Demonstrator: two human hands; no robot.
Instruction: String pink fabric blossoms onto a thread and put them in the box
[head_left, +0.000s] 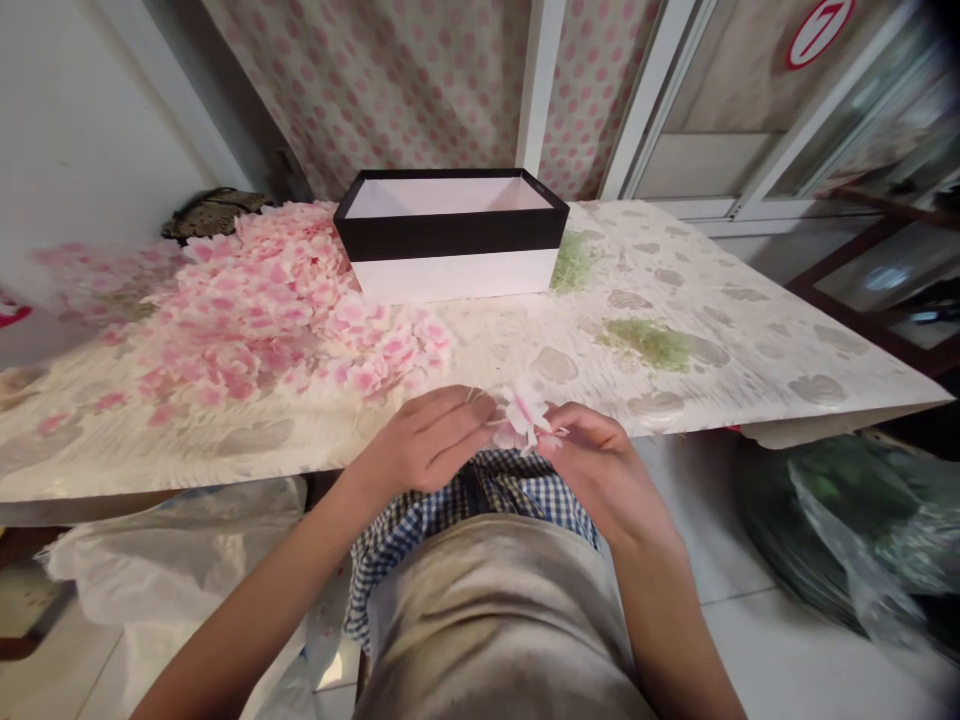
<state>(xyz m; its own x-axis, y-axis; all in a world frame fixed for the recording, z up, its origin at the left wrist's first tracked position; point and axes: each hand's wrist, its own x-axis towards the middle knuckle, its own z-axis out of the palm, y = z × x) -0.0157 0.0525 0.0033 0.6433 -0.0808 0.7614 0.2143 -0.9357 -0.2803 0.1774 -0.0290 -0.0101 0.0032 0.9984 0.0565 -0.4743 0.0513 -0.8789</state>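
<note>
My left hand [439, 435] and my right hand [606, 470] meet at the table's front edge, above my lap. Between them is a pale pink and white artificial flower [525, 412]. Its petals are pinched by the fingers of both hands, and the left fingertips are partly hidden behind one another. Just beyond my left hand lies a large heap of pink and white flower petals [255, 310], spreading over the left side of the table.
A black and white open box [457, 270] stands at the back of the patterned tabletop [720, 330]. To its right lie green stem-like pieces [649, 343] in two small piles. Plastic bags [187, 560] hang below the table at left; a green plastic-wrapped bundle [832, 530] sits at right.
</note>
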